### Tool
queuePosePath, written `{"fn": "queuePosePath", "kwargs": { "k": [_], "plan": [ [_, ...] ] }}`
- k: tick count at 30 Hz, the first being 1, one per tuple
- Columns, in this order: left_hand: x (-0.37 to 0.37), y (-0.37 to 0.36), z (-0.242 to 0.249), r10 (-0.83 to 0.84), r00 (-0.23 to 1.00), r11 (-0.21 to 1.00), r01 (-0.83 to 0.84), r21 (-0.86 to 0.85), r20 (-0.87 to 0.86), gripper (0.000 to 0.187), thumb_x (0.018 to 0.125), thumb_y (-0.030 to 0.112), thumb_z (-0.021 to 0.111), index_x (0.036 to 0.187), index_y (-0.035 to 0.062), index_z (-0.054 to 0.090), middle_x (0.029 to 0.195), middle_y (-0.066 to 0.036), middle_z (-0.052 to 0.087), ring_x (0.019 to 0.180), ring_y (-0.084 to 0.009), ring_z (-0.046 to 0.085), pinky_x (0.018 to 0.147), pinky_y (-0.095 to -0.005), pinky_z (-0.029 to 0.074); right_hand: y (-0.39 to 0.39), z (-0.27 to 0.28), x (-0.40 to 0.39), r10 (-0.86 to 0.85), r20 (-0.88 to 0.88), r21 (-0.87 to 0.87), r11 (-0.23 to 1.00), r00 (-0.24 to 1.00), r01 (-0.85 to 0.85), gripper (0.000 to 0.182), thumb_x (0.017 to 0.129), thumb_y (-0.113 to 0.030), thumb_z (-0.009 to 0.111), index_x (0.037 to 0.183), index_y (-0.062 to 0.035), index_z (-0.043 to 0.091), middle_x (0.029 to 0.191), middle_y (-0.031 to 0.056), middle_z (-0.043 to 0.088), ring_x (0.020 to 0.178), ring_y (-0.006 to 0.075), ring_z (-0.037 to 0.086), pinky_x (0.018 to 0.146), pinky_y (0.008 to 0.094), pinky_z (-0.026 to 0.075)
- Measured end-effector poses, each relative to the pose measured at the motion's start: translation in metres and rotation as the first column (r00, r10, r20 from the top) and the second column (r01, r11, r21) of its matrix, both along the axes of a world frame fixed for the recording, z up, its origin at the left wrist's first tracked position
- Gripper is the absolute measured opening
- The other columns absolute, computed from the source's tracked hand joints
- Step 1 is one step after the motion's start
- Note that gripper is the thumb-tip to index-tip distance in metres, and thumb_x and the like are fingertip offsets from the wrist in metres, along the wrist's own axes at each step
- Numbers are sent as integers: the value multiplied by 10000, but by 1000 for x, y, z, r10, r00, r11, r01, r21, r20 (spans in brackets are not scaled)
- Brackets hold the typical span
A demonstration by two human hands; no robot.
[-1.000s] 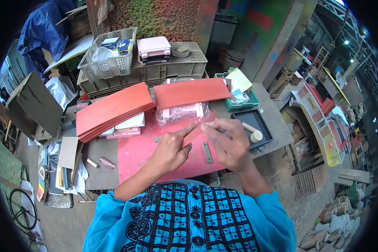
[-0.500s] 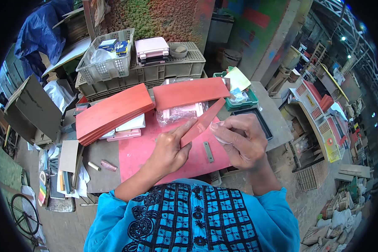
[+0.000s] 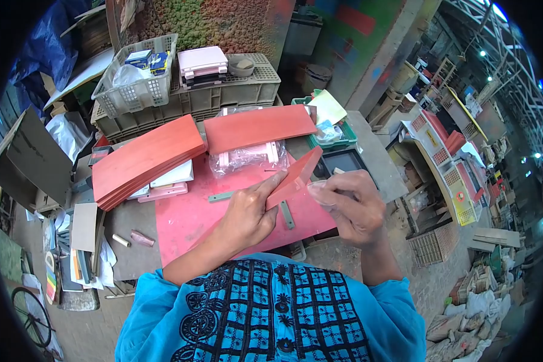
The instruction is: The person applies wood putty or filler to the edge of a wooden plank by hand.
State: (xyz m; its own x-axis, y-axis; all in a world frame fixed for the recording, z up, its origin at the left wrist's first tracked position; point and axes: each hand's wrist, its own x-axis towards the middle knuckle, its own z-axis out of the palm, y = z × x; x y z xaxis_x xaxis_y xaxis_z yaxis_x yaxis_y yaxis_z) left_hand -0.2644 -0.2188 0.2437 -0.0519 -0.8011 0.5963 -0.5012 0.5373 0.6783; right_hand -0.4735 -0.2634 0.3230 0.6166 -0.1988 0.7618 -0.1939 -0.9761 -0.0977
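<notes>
My left hand [image 3: 247,214] is closed round the lower end of a narrow red board [image 3: 298,175], which slants up to the right over the table. Just right of the board is my right hand [image 3: 355,205], its thumb and fingers pinched together by the board's edge. What the pinch holds, if anything, I cannot make out. Beneath my hands, one grey-green strip [image 3: 287,215] with holes and another grey-green strip [image 3: 221,196] lie on a pink sheet [image 3: 178,223]. A stack of red boards [image 3: 148,158] is at the left, and one more red board [image 3: 259,128] rests on plastic-wrapped pink pieces [image 3: 247,161].
Behind the boards stand grey crates [image 3: 181,104] bearing a white basket [image 3: 105,95] and pink pieces [image 3: 203,60]. A green basket [image 3: 344,137] and a black tray [image 3: 365,175] are at the right. A cream roll [image 3: 121,241] lies at the left.
The red board in my left hand has turned, showing more of its broad face. My right hand stays near its edge. A second strip has come into sight, and the view has shifted slightly.
</notes>
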Motion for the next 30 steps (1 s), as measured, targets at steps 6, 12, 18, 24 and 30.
{"fn": "queuePosePath", "kwargs": {
  "k": [6, 12, 18, 24, 30],
  "plan": [
    [0, 4, 3, 5, 1000, 999, -6, 31, 14, 635, 727, -14, 593, 1359, 13, 534, 987, -289, 666, 621, -375, 627, 632, -417, 508, 1, -17, 15, -14, 97, 115, 993, 995, 3, 434, 701, 36, 679, 1123, -54, 727, 987, 66, 638, 826, 232, 600, 700, 334, 464],
    [-4, 0, 9, 22, 1000, 999, -23, 32, 16, 622, 730, -25, 594, 1349, -7, 533, 937, -292, 662, 610, -367, 624, 616, -412, 503, 4, -16, 9, -214, -53, -216, 956, 975, 198, 442, 769, -102, 652, 1206, -145, 706, 1034, 35, 604, 854, 193, 578, 756, 332, 422],
    [-15, -8, 12, 4, 1000, 990, -1, 142, -16, 622, 721, -54, 574, 1340, -47, 514, 935, -308, 651, 749, -426, 653, 676, -441, 518, 7, -17, -3, -440, -194, -403, 851, 877, 338, 490, 813, -172, 588, 1298, -191, 651, 1038, 3, 571, 854, 171, 557, 768, 334, 383],
    [-23, -17, 3, -38, 999, 995, 36, 88, 20, 618, 693, -71, 554, 1309, -95, 510, 986, -324, 643, 836, -461, 646, 741, -467, 522, 3, -12, -23, -579, -135, -219, 809, 804, 545, 443, 781, -42, 583, 1207, -113, 681, 1023, 48, 609, 872, 210, 580, 749, 352, 408],
    [-30, -21, 0, -86, 996, 994, 83, 77, 27, 626, 671, -71, 544, 1293, -124, 503, 989, -338, 637, 825, -470, 639, 743, -478, 519, 7, -13, -18, -301, -79, -243, 930, 950, 274, 294, 731, -74, 638, 1015, -75, 713, 996, 37, 644, 900, 216, 606, 791, 351, 433]
  ]
}}
